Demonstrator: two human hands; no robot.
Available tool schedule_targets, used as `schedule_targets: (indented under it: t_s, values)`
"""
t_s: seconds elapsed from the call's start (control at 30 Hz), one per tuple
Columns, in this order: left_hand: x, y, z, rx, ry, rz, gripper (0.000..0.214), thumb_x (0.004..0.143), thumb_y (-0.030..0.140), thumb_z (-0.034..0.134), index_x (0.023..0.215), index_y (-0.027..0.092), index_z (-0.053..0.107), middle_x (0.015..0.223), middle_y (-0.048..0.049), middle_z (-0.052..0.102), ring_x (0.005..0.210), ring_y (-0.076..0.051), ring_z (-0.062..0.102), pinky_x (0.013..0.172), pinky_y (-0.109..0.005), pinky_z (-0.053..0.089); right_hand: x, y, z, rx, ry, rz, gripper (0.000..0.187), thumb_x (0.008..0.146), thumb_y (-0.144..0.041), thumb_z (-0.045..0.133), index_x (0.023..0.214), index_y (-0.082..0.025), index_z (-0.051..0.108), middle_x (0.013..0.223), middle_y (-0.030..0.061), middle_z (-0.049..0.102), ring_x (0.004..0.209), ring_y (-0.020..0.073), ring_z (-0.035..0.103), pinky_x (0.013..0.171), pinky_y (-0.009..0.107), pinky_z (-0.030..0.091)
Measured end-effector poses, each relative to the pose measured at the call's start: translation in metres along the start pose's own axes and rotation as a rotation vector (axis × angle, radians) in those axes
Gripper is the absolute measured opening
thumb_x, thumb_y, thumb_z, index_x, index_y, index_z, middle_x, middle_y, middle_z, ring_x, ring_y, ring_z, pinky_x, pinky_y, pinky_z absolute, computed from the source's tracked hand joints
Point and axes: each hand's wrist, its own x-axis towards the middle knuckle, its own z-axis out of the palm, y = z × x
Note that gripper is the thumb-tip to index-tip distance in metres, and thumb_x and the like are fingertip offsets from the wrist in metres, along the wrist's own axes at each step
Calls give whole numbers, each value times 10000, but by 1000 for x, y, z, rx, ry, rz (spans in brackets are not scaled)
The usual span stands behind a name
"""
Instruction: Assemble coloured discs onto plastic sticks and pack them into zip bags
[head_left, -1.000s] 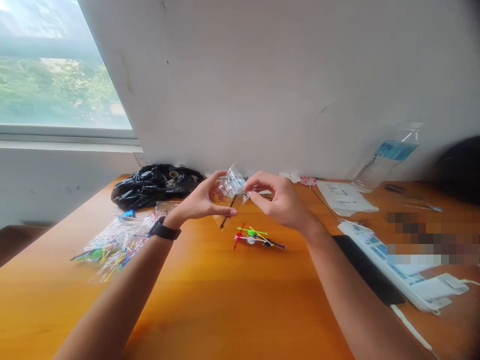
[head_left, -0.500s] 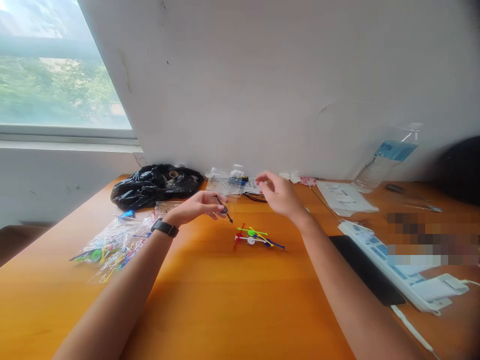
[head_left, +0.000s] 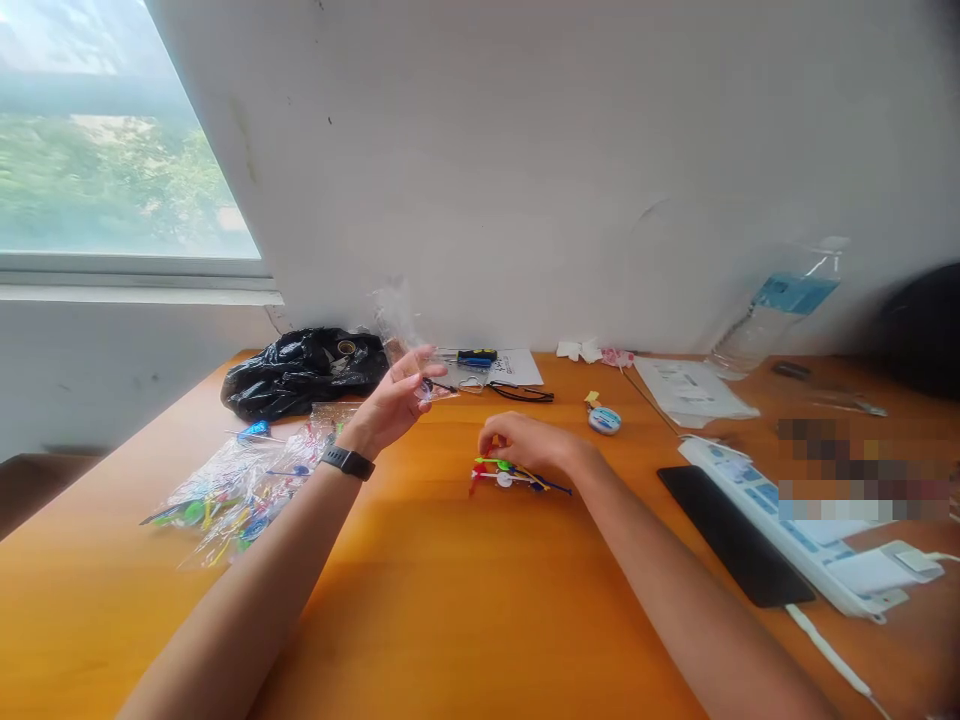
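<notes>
My left hand (head_left: 394, 400), with a dark watch band (head_left: 347, 460) at the wrist, is raised over the back of the table. A small black plastic stick (head_left: 439, 387) shows at its fingers, partly hidden. A crumpled clear plastic bag (head_left: 397, 312) stands up beside these fingers; whether they grip it I cannot make out. My right hand (head_left: 525, 443) reaches down with curled fingers onto a small pile of coloured plastic sticks. A green stick (head_left: 501, 464), a red stick (head_left: 475, 475), a white stick with a disc (head_left: 505, 480) and a blue stick (head_left: 551, 487) show below the hand.
Clear bags of coloured pieces (head_left: 225, 500) lie left, with a black plastic bag (head_left: 300, 375) behind. A screwdriver (head_left: 476, 356), paper (head_left: 521, 367) and a round tin-like object (head_left: 604, 420) are at the back. A phone (head_left: 727, 535), power strip (head_left: 772, 520) and large bottle (head_left: 780, 310) stand right.
My right hand has come down onto the coloured sticks. My left hand has turned and risen slightly. The clear bag has shifted left and upward, uncovering the paper and screwdriver.
</notes>
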Motion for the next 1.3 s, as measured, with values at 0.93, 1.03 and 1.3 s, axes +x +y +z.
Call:
schedule_targets:
  t_s: [0.93,1.03,1.3]
  values:
    - [-12,-44,-21,412,-198,-384,795,735,363,971,1405,129,613,1060,-154,783,661,-147,675,588,-242,493,-40,-15,-74,632,766,-91,273,908,-443,759,982,-183,721,957,92,790,770,190,738,762,353,623]
    - [-14,-42,-17,408,-230,-399,791,727,350,979,1396,128,620,1118,-186,777,721,-183,718,624,-255,518,-31,-9,-66,553,745,-59,201,920,-376,717,966,-181,719,952,84,792,751,185,734,740,338,607]
    - [-18,-38,-9,425,-271,-419,772,735,348,975,1396,141,635,1184,-206,772,822,-274,783,676,-303,575,-14,-13,-50,192,762,-98,177,965,-284,616,941,-200,770,1011,73,759,822,189,678,773,336,545]
